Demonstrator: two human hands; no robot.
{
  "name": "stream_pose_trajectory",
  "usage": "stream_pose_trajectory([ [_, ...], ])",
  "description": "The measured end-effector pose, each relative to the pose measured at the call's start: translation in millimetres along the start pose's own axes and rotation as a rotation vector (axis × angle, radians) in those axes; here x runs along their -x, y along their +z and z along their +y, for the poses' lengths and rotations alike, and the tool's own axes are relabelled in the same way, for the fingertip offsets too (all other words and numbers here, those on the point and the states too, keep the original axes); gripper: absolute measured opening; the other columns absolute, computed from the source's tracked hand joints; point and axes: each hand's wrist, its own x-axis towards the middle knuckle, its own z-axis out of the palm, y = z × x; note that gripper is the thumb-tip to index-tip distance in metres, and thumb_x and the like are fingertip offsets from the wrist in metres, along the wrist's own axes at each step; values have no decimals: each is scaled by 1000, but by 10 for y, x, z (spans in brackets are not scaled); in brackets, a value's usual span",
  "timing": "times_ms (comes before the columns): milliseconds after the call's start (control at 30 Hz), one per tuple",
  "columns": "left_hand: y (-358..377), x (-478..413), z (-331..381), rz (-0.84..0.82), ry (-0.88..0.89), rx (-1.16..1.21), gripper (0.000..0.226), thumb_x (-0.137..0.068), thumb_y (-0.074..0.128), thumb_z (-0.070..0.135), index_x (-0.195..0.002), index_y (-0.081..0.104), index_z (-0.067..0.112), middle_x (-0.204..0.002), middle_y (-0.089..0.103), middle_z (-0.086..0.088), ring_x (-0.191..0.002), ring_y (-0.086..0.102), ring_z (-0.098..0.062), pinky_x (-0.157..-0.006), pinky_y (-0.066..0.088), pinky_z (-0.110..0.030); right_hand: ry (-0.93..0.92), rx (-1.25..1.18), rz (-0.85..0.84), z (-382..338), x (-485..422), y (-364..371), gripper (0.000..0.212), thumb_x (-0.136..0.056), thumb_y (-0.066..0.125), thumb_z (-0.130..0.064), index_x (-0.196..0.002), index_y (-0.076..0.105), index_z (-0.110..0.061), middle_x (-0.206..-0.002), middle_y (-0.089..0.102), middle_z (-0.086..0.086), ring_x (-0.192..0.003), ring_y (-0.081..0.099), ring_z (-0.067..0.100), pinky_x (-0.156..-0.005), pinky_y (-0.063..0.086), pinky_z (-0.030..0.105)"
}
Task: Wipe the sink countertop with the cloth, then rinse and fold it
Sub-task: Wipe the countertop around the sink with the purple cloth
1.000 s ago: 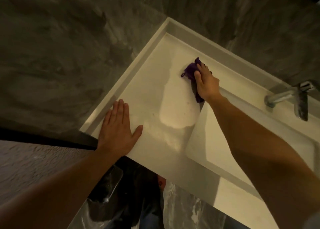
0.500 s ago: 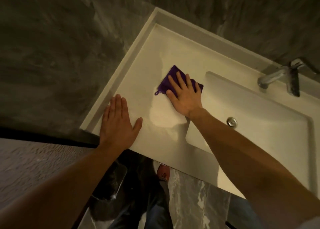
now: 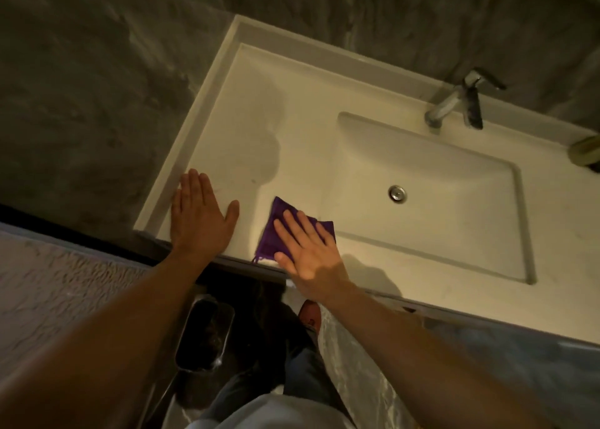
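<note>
Landmark: round metal drain [image 3: 397, 193] in the rectangular white basin [image 3: 454, 181].

Far left of the drain: left hand [image 3: 198, 215], palm flat on the cream stone desk [image 3: 240, 129], fingers straight and together, thumb splayed toward the drain. Grasps nothing; rests at the desk's front left corner, beside the raised rim.

Nearer the drain, left of it and toward the front edge: small square purple cloth [image 3: 276, 230], lying flat on the desk, just outside the basin's front left corner. A frayed corner reaches the desk's front edge.

Right hand [image 3: 308, 253] lies on the cloth, palm down, fingers spread, pressing rather than clenching; the heel of the hand overhangs the front edge.

Behind the drain and slightly right: chrome lever faucet [image 3: 454, 103], spout over the basin's back edge.

Far right of the drain: a brass-coloured object [image 3: 586, 150], cut off by the frame; identity unclear.
</note>
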Motion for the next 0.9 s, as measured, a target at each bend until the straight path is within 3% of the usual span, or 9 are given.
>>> stream_pose_trajectory([
  [100, -69, 47, 123, 9, 16, 41, 81, -101, 35, 51, -160, 8, 2, -170, 3, -21, -158, 1, -34, -127, 6, -52, 42, -1, 167, 24, 288, -32, 55, -106, 49, -48, -155, 46, -23, -163, 41, 2, -153, 34, 21, -118, 37, 48],
  [200, -75, 130, 529, 65, 184, 132, 72, -101, 42, 39, -158, 20, 3, -169, 13, -21, -156, 12, -35, -125, 12, -52, 160, -11, 234, 115, 470, -55, 53, -104, 54, -46, -151, 51, -22, -159, 46, 4, -150, 39, 22, -116, 40, 49],
  [267, -38, 168, 885, 45, 310, 148, 70, -99, 41, 40, -157, 26, 3, -167, 21, -22, -155, 18, -36, -124, 18, -52, 242, -21, 199, 226, 603, -92, 53, -105, 52, -45, -153, 50, -22, -161, 44, 4, -152, 36, 23, -118, 37, 49],
  [367, 86, 228, 1312, -61, 411, 95, 71, -101, 42, 45, -158, 25, 7, -169, 18, -18, -157, 14, -32, -125, 16, -50, 430, -22, -37, 541, 792, -207, 58, -107, 32, -51, -161, 30, -29, -170, 22, -4, -159, 16, 18, -125, 23, 48],
  [433, 222, 272, 1415, -108, 414, 22, 78, -99, 36, 56, -159, 20, 9, -170, 14, -17, -158, 9, -31, -126, 11, -51, 543, -24, -120, 802, 961, -275, 62, -105, 23, -55, -163, 17, -35, -172, 11, -11, -160, 4, 12, -128, 12, 45],
  [500, 340, 303, 1413, -111, 404, -86, 86, -97, 24, 65, -161, 13, 8, -171, 10, -16, -158, 5, -30, -127, 7, -51, 611, -27, -113, 1079, 1156, -336, 63, -104, 23, -56, -164, 17, -35, -173, 11, -11, -160, 2, 12, -129, 7, 43],
  [667, 414, 318, 1405, -82, 404, -117, 85, -99, 20, 64, -162, 5, 8, -171, 2, -14, -158, -2, -26, -127, 0, -50, 781, 26, -34, 1811, 1672, -448, 68, -102, 25, -55, -162, 30, -24, -169, 29, 3, -158, 18, 21, -127, 16, 47],
  [900, 432, 293, 1435, -66, 387, -131, 86, -97, 17, 65, -162, 4, 11, -172, 2, -13, -158, -3, -25, -127, -1, -48, 926, 49, -3, 2724, 2279, -607, 66, -104, 21, -52, -163, 24, -23, -171, 24, 3, -159, 16, 22, -126, 17, 50],
])
